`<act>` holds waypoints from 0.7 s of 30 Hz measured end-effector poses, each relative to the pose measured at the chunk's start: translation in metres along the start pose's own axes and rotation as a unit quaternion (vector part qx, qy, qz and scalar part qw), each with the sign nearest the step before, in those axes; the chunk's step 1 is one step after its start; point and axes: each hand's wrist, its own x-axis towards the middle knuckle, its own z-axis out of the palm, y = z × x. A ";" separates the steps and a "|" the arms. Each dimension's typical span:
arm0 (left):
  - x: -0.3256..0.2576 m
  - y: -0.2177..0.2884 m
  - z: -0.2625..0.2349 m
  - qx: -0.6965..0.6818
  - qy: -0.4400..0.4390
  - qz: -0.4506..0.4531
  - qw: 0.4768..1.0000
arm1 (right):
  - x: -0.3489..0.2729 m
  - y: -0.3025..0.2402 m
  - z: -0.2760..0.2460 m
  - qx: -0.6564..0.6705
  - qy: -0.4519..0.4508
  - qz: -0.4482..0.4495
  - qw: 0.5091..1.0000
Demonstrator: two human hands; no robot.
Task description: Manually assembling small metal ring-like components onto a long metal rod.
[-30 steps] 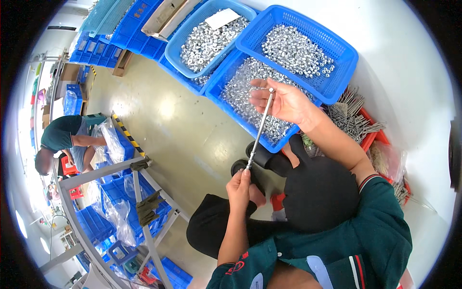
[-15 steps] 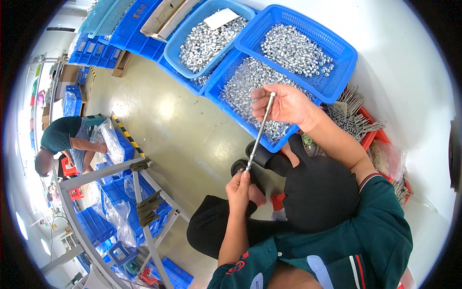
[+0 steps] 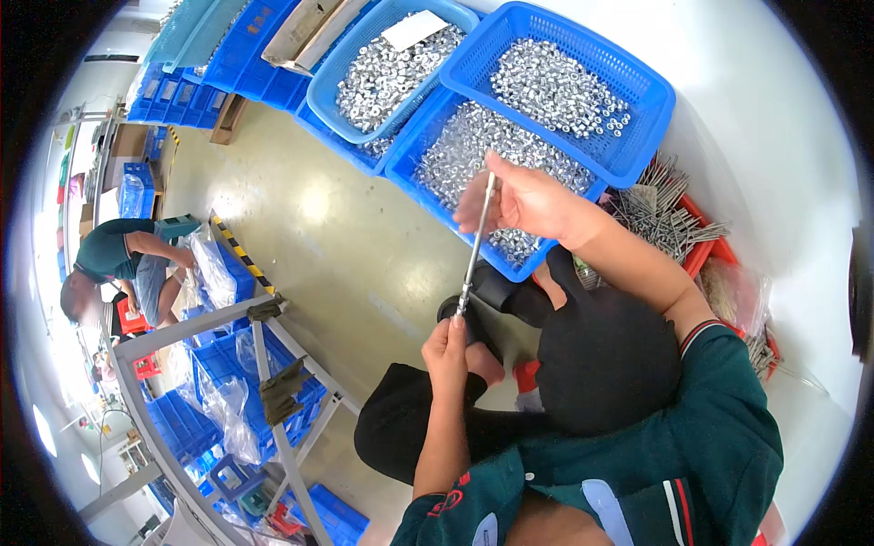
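Note:
A long, thin metal rod [image 3: 477, 238] slants between my two hands, with a small fitting along its lower part. My left hand [image 3: 445, 353] is closed, pinching the rod's lower end between thumb and fingertips above my knee. At the upper end my right hand [image 3: 533, 205] touches the rod. Its thumb lies by the rod's tip, while the fingers behind it are smeared by motion, so their grip is unclear. Under the right hand stands a blue basket [image 3: 405, 178] of small metal parts. Another blue basket [image 3: 651, 109], holding small metal nut-like pieces, overlaps its far edge.
A light-blue basket [image 3: 325, 102] of metal pieces carries a white card [image 3: 414, 30]. Metal rods [image 3: 660, 214] fill a red bin [image 3: 719, 250] at right. A grey metal frame [image 3: 196, 326] and blue crates [image 3: 218, 364] stand at left, where another person [image 3: 123, 250] bends over.
The rod has shifted slightly left and stands a little steeper. My right hand has moved left, its fingers now blurred. My left hand still pinches the lower end.

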 end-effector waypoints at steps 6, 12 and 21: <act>0.005 0.011 0.003 -0.096 -0.026 -0.076 0.992 | 0.003 0.040 0.016 -0.354 -0.032 0.020 0.934; 0.004 0.014 0.001 -0.117 -0.003 -0.093 0.989 | 0.002 0.018 0.003 -0.749 0.080 -0.107 0.649; 0.003 0.008 -0.001 -0.114 -0.019 -0.063 0.991 | 0.017 0.017 -0.056 -0.889 0.246 -0.098 0.373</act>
